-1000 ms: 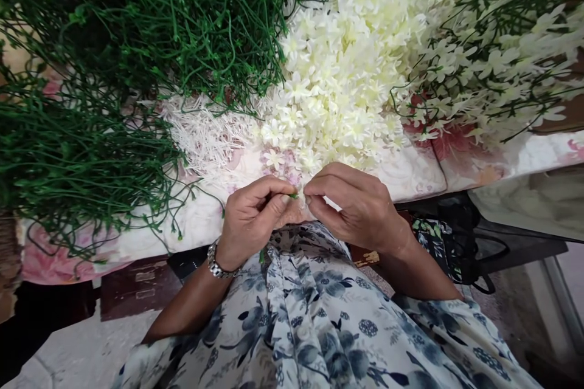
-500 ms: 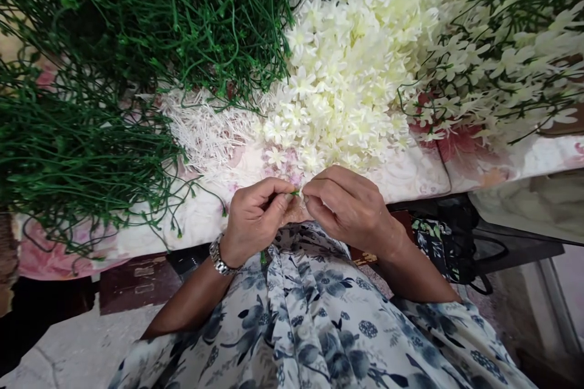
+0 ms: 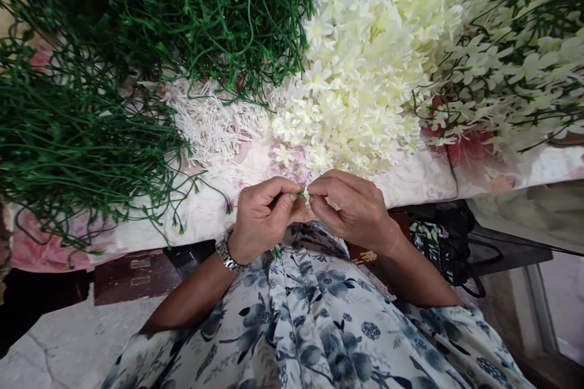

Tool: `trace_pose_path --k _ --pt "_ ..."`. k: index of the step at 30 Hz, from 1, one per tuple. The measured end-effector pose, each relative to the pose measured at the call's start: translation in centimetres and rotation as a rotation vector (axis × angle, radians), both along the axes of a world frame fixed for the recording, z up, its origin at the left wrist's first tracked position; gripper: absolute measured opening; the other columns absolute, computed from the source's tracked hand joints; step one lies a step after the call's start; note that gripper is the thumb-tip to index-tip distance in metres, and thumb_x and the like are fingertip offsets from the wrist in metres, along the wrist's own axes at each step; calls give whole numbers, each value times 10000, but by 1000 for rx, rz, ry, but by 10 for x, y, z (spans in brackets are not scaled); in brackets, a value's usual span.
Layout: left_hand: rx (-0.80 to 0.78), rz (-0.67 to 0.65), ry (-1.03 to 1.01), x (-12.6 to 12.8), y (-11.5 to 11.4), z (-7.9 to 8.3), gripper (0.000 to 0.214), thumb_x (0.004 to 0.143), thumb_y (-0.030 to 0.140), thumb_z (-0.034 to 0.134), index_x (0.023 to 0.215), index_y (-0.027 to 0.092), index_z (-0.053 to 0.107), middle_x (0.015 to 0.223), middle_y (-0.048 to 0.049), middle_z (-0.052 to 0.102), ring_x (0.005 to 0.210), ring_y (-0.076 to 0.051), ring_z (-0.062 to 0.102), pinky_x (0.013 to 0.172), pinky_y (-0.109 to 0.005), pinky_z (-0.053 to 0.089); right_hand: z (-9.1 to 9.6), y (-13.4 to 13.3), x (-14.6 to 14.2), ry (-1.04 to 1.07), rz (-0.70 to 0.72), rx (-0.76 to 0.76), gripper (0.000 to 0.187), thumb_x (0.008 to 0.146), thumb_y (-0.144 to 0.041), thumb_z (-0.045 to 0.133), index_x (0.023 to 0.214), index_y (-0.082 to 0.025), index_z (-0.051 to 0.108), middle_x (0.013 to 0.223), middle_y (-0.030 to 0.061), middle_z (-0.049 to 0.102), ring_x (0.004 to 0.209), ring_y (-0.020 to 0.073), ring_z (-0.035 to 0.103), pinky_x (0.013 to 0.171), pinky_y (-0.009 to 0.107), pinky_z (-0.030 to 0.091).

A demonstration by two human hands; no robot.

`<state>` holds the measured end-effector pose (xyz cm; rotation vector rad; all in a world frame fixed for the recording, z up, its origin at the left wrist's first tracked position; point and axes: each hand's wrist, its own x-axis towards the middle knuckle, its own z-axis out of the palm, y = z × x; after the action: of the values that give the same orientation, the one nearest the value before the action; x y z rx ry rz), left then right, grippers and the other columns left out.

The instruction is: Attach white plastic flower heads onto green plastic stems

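My left hand (image 3: 262, 219) is closed in a pinch on a thin green plastic stem (image 3: 300, 193), whose tip shows between the fingers and whose lower end (image 3: 276, 252) hangs under the palm. My right hand (image 3: 353, 206) pinches a small white flower piece (image 3: 306, 196) against that stem tip. Both hands meet just in front of the table edge, above my flower-print lap. A heap of loose cream-white artificial flowers (image 3: 360, 79) lies right behind the hands.
A mass of bare green stems (image 3: 114, 73) covers the table's left half. White stamen pieces (image 3: 205, 124) lie in the middle. Finished sprigs with flowers (image 3: 511, 67) pile at the right. A floral cloth (image 3: 410, 176) covers the table. Dark bags and cords (image 3: 447, 237) sit below right.
The hands stay pinched together on the stem and flower, with only small finger shifts. The view has drifted slightly, so everything sits a little further right.
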<state>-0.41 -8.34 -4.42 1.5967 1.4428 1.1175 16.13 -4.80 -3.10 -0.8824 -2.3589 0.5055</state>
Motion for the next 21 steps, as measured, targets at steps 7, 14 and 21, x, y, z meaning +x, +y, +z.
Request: trace_pose_path --k 7,14,21 --pt "35 -10 -2 0 2 -2 110 747 63 526 762 129 613 660 9 653 544 -55 562 505 -138 437 -5 0 0 36 1 -51 112 788 -58 498 848 -134 555 720 46 607 690 114 568 620 225 478" --pt "60 -25 50 1 3 -1 121 751 64 501 750 142 593 636 18 626 544 -62 554 512 -154 433 -8 0 0 58 -6 -80 130 766 -42 512 847 -135 554 718 37 609 681 99 555 604 210 470" --pt "106 -39 107 1 3 -2 111 760 68 501 748 149 576 644 22 613 556 -63 550 533 -162 433 -8 2 1 34 10 -107 119 779 -53 501 849 -131 558 723 43 605 685 101 553 613 215 471"
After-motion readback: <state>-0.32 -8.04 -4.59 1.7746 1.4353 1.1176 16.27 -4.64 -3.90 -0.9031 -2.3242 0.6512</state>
